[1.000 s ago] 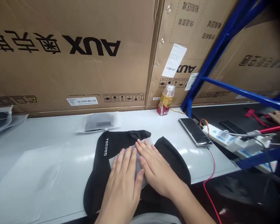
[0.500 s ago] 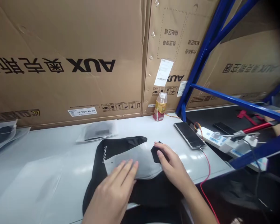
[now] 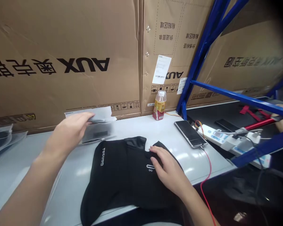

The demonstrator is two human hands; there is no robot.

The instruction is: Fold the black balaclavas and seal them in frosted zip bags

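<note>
The black garment lies spread at the table's near middle, probably for easy reach. The right hand rests half-curled near its far right edge, perhaps steadying it; whether it pinches cloth, I cannot tell. At far left, the left hand has its fingers closed on a pale sheet, held clear of the garment, above a zip bag.
</note>
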